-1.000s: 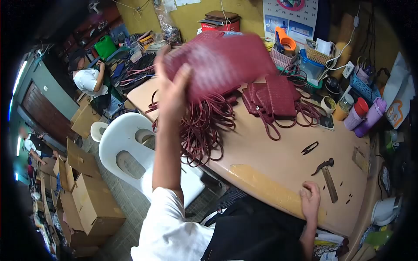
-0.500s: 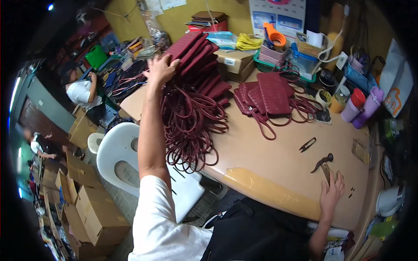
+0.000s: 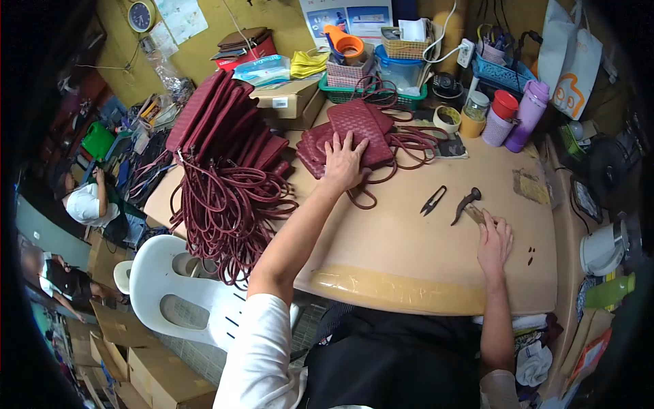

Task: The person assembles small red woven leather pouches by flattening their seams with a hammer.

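Note:
My left hand [image 3: 344, 162] lies with spread fingers on the top pouch of a small pile of dark red woven-pattern pouches [image 3: 357, 123]. Their thin straps loop out over the table. To the left stands a much taller stack of the same pouches [image 3: 225, 123], its many straps [image 3: 228, 211] hanging over the table edge. My right hand [image 3: 495, 242] is closed around the wooden handle of a hammer [image 3: 469, 203], which rests on the table. Beside the hammer lies a pair of black thread snips [image 3: 433, 200]. Several tiny dark pieces [image 3: 531, 255] lie right of my right hand.
Along the back of the table [image 3: 395, 238] stand a cardboard box [image 3: 289, 102], a green basket [image 3: 334, 92], jars and a purple bottle [image 3: 529, 116]. A white plastic chair [image 3: 153, 286] is at the left. Two people are in the background, near cardboard boxes [image 3: 157, 375].
My left hand has left the tall stack and moved right onto the small pile. My right hand stays at the hammer handle. The camera view has turned to the right.

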